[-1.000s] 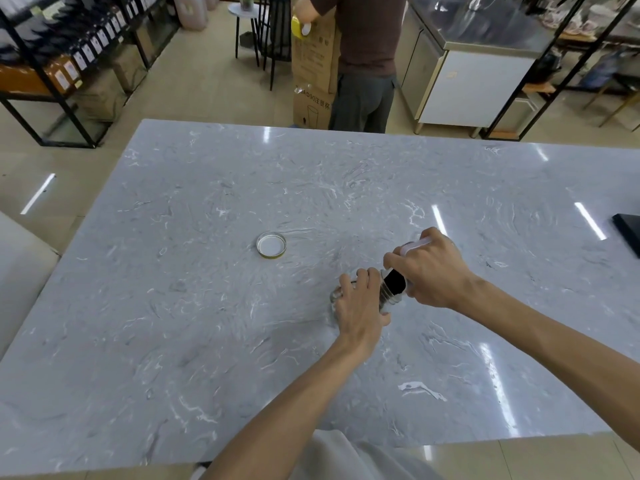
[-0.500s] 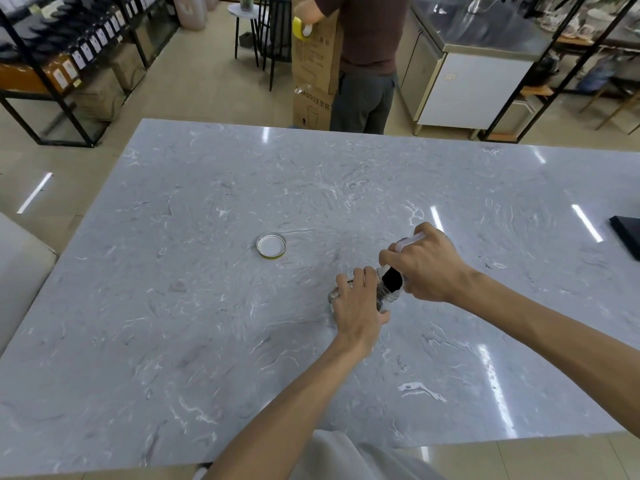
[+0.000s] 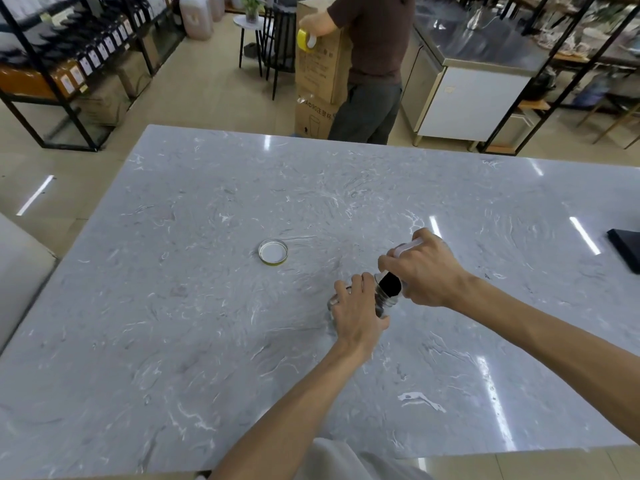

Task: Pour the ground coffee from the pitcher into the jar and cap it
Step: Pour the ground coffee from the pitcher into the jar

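My left hand [image 3: 356, 311] wraps around a small glass jar [image 3: 382, 301] that stands on the marble table [image 3: 173, 306]; most of the jar is hidden behind my fingers. My right hand [image 3: 424, 271] grips a clear pitcher [image 3: 393, 282] by its pale handle and tips it down to the left. Dark ground coffee fills the pitcher's mouth, right over the jar's threaded opening. The jar's cap [image 3: 273, 251], gold-rimmed and white inside, lies upside down on the table, up and to the left of the jar.
A black flat object [image 3: 627, 249] lies at the table's right edge. A person [image 3: 372, 64] stands beyond the far edge, handling stacked cardboard boxes [image 3: 318, 77] and a roll of yellow tape. Shelving lines the left side, a steel counter the right.
My right hand has tilted the pitcher further down and shifted slightly left, closer over the jar's mouth. My left hand stays on the jar. The cap has not moved.
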A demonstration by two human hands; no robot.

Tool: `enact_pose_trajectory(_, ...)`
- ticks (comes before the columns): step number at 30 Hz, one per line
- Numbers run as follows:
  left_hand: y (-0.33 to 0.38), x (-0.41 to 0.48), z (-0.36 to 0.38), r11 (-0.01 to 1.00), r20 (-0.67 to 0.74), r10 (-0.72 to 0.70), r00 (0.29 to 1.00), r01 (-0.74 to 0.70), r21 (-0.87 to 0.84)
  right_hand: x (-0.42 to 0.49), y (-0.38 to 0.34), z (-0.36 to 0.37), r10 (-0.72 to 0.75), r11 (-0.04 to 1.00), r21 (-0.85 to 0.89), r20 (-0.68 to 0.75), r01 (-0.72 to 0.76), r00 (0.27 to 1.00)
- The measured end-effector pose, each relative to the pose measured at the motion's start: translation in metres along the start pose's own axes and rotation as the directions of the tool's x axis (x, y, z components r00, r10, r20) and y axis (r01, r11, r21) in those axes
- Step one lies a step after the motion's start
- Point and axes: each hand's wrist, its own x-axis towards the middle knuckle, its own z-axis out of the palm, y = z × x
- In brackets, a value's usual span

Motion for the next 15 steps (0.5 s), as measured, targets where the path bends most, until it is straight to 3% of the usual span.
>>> enact_pose_trajectory(15, -0.0022, 0.001, -0.0031, 0.998, -0.01, -0.029, 1.0, 0.028, -0.062, 0.0054, 0.0002, -0.0023, -0.038, 0.999, -0.017, -0.02, 0.038, 0.999)
